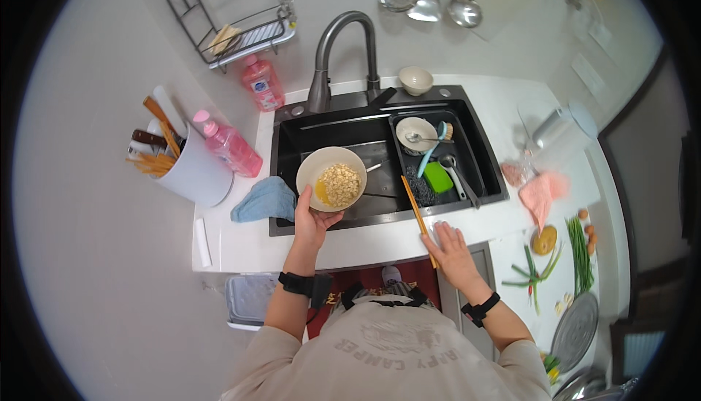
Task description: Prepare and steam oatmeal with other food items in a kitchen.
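My left hand (315, 221) grips a cream bowl (305, 168) over the left part of the black sink, thumb on its rim. Pale flakes that look like rolled oats (343, 183) fill much of the bowl, with yellow liquid like beaten egg (323, 193) at their left. Fingers spread, my right hand (455, 256) is low at the counter's front strip. Its thumb crosses a pair of wooden chopsticks (417, 212), whose upper ends reach over the sink. Something pale beneath the right fingertips is too unclear to name.
A tray (482, 173) inside the sink (282, 193) holds a bowl (405, 127), a brush, a green sponge (438, 177) and utensils. Left are a blue cloth (265, 199), pink pump bottles (233, 146) and a utensil holder (202, 176). A tall faucet (350, 17) arches behind. Vegetables (578, 253) lie right.
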Available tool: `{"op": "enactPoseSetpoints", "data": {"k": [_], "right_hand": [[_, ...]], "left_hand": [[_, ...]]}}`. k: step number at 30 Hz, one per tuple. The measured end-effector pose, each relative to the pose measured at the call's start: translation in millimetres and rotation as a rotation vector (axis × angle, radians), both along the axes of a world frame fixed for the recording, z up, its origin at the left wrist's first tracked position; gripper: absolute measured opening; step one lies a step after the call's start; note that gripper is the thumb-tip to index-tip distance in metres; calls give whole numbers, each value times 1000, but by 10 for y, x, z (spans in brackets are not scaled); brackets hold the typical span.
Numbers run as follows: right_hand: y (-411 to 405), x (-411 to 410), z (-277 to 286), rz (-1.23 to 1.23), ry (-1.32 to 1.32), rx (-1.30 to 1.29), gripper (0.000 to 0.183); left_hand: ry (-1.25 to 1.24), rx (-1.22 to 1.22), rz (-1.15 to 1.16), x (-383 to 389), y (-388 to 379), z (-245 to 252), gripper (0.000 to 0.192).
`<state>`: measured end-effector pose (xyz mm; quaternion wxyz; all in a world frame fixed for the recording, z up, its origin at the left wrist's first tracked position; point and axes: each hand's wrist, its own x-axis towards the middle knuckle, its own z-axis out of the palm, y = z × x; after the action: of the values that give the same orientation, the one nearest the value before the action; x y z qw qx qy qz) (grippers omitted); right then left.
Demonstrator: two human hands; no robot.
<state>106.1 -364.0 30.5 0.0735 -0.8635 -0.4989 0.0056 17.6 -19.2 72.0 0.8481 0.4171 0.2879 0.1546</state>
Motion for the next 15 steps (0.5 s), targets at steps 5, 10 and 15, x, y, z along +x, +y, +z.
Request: {"op": "enactPoseSetpoints", "data": {"k": [5, 10, 15], "right_hand": [[-375, -763, 20, -379, 73, 40, 84], [-675, -1669, -38, -469, 265, 97, 81], [-999, -2432, 44, -645, 241, 140, 72]], "left_hand": [[-27, -6, -70, -135, -15, -97, 57], [-24, -38, -118, -347, -334, 203, 61], [-102, 22, -286, -361, -836, 325, 63]]}}
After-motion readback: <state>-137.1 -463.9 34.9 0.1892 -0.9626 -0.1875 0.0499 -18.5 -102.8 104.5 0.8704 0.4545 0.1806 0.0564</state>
